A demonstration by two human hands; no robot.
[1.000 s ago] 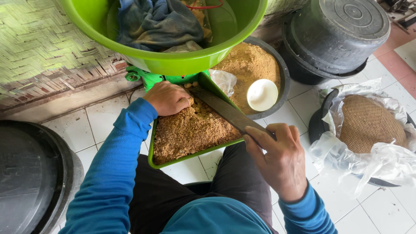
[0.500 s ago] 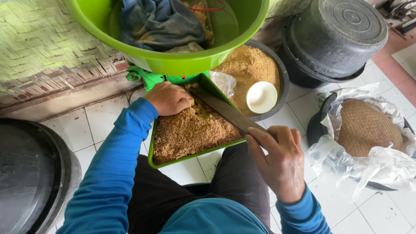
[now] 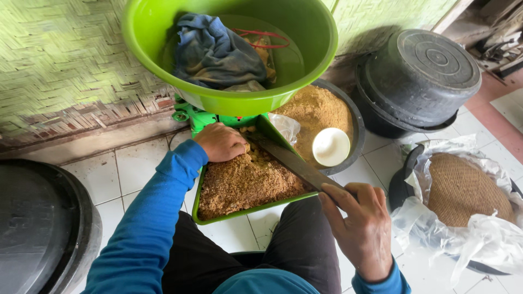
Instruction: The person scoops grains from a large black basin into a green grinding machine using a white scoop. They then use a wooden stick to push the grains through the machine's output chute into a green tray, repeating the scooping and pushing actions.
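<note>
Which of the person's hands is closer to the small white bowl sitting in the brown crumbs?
Right. The right hand grips the long blade's handle just below the small white bowl. The left hand rests on the crumbs in the green tray, farther off, across the blade.

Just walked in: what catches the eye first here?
The bright green basin at top centre, holding a crumpled blue cloth. Below it, a green tray of brown crumbly meal, where the left hand presses in and the right hand holds a long dark blade across the tray.
</note>
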